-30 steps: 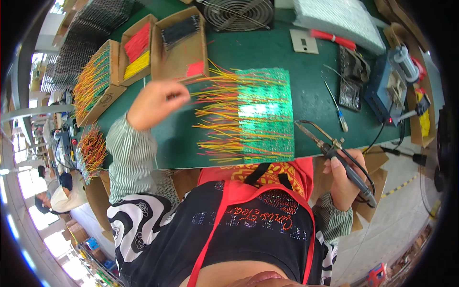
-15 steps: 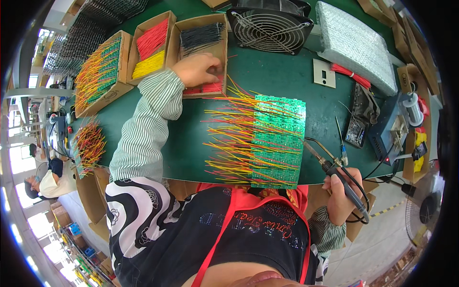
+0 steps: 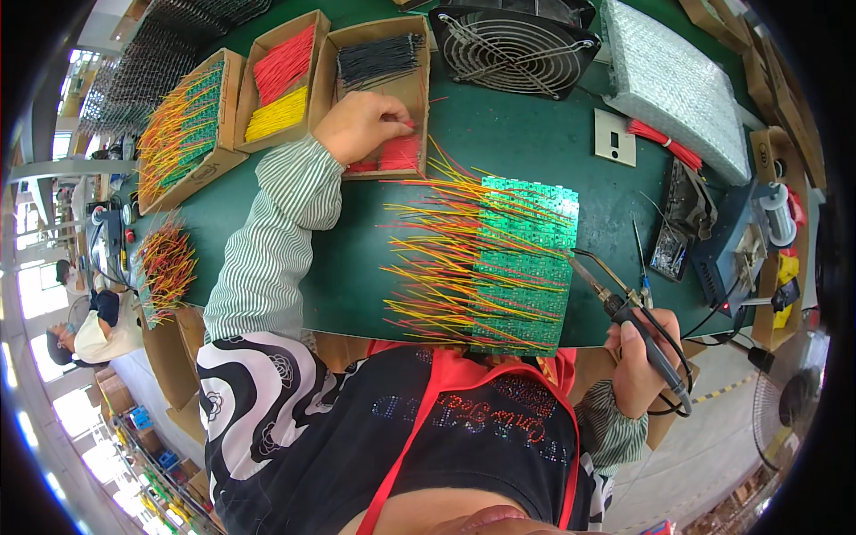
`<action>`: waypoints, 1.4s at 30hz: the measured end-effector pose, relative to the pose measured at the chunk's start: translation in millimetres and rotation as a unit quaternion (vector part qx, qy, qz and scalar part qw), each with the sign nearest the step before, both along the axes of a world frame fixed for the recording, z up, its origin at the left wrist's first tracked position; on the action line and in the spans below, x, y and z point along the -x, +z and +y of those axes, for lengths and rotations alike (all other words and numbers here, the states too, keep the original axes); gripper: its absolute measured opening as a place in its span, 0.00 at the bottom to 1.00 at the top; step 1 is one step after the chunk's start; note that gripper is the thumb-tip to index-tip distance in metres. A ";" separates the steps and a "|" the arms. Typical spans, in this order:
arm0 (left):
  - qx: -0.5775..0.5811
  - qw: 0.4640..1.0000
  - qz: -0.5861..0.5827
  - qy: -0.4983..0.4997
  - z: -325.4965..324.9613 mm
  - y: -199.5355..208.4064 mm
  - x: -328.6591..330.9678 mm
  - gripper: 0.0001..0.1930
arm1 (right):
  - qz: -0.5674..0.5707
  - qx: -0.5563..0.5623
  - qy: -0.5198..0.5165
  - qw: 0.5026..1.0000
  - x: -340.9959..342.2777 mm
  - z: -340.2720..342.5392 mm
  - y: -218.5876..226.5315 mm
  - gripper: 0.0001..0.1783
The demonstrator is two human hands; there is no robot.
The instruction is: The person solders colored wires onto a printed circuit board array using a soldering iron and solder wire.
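My left hand [image 3: 366,127] is over the near part of a cardboard box, its thumb and forefinger pinched on a red wire [image 3: 409,125]. Cut red wires [image 3: 399,153] lie beneath it, and black wires [image 3: 378,59] fill the box's far part. In my right hand [image 3: 638,357] is a soldering iron [image 3: 649,343] with a thin curved metal tube beside its tip. That tip points at the right edge of a green circuit board panel [image 3: 526,267]. Rows of yellow and red wires [image 3: 428,259] stick out leftward from the panel over the table.
Left of the wire box stand a box of red and yellow wires [image 3: 278,114] and one with wired boards [image 3: 189,134]. A black fan [image 3: 513,49] and a bubble-wrapped pack [image 3: 678,85] sit at the back. The blue soldering station [image 3: 727,254] is at right. A co-worker [image 3: 98,330] is far left.
My left hand's fingers have closed together above the red wires. The soldering iron stays at the panel's right edge, and the whole view has shifted slightly.
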State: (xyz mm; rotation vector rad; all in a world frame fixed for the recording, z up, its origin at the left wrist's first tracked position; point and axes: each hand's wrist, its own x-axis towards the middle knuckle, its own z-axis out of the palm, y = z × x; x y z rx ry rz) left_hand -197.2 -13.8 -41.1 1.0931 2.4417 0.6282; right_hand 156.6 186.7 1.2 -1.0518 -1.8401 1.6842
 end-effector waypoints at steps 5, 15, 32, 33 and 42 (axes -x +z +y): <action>-0.007 0.999 -0.014 0.039 -3.1 -2.9 1.1 0.10 | 0.015 0.024 -0.004 1.000 -5.1 1.2 -1.0 0.10; -0.202 0.957 -0.138 0.157 -0.8 -8.8 9.4 0.11 | 0.030 0.009 -0.006 0.999 -10.9 0.4 -2.2 0.09; -0.163 0.969 -0.136 0.128 -1.2 7.9 -2.1 0.11 | 0.032 0.013 -0.015 0.999 -2.5 6.2 0.5 0.10; -0.176 0.978 -0.071 0.082 -1.7 18.0 -12.4 0.11 | 0.045 0.015 -0.015 0.999 0.8 6.1 0.6 0.10; -0.160 0.948 -0.052 -0.269 36.8 62.2 -145.5 0.07 | 0.095 -0.051 0.035 0.994 39.5 -7.5 4.1 0.10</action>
